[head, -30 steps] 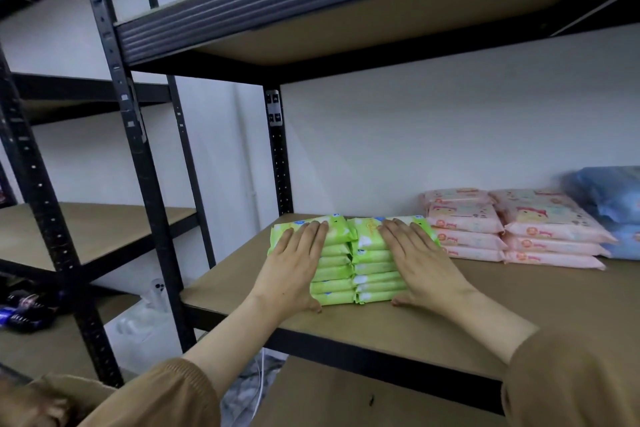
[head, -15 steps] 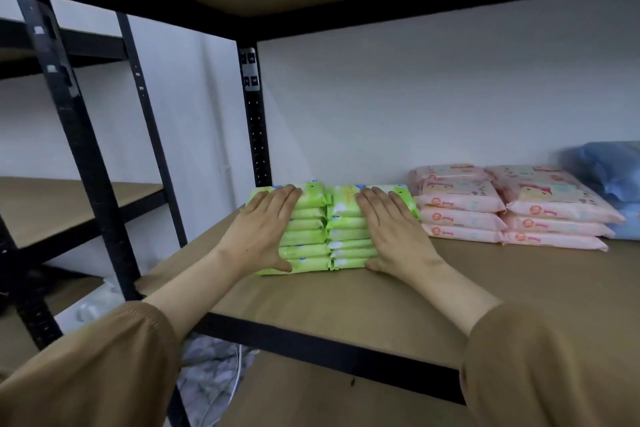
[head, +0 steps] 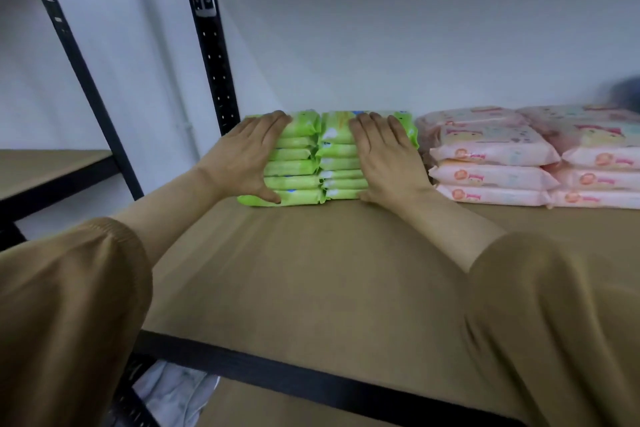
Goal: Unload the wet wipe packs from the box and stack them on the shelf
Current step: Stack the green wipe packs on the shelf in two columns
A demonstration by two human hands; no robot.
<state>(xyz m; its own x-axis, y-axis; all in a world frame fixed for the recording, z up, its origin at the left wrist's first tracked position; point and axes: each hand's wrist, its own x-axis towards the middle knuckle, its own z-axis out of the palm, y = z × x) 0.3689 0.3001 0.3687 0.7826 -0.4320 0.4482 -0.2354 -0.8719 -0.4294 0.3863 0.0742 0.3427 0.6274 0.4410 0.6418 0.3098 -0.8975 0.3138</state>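
Wall (head: 381, 28): we find it plain white.
Shelf (head: 311, 270): we note a tan board with a black front rail.
Post (head: 211, 45): black, perforated, upright.
Side rack (head: 45, 166): we see it at left, with a tan board.

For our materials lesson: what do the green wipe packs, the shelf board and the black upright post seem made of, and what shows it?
Green wipe packs: thin plastic film, slightly glossy; crimped end seals, soft bulging sides. Shelf board: probably fibreboard, matt brown; flat, no grain visible. Black upright post: likely painted metal; thin section with punched holes.
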